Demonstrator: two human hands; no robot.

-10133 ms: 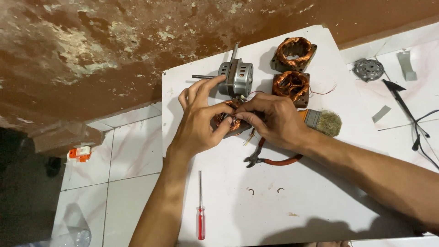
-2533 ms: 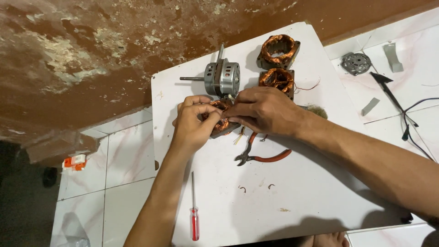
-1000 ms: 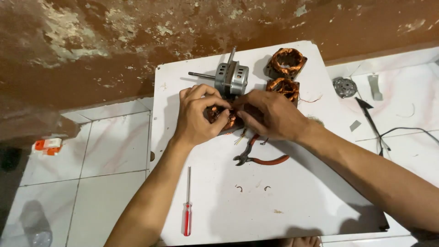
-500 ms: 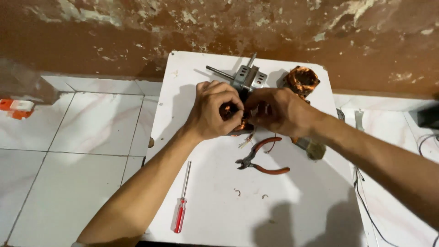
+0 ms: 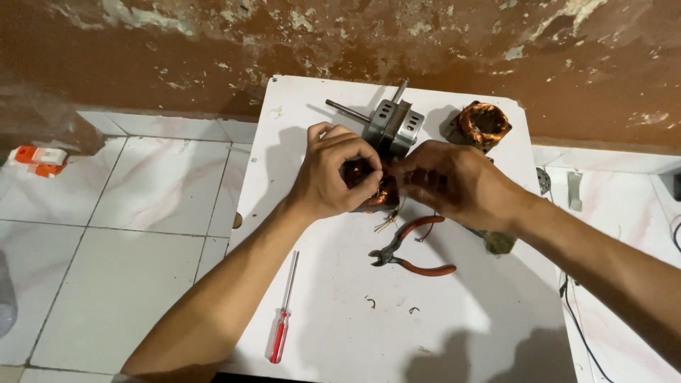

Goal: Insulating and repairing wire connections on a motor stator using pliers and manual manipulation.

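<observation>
A white board (image 5: pixel 340 333) lies on the tiled floor, and near its far edge a grey motor housing (image 5: pixel 392 128) sits beside a loose copper coil (image 5: pixel 484 124). Just in front, the left hand (image 5: pixel 332 174) and right hand (image 5: pixel 454 183) both clutch a copper-wound stator (image 5: pixel 379 193) between them. Red-handled pliers (image 5: pixel 411 248) lie mid-board, and a red screwdriver (image 5: pixel 281 323) lies by the near left edge.

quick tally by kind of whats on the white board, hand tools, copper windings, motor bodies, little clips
Hand tools: 2, the red-handled screwdriver and the red-handled pliers
Copper windings: 2, one between the left hand and right hand, shown at, one by the wall
Motor bodies: 1, the grey one
Small clips: 2
Total: 7
</observation>
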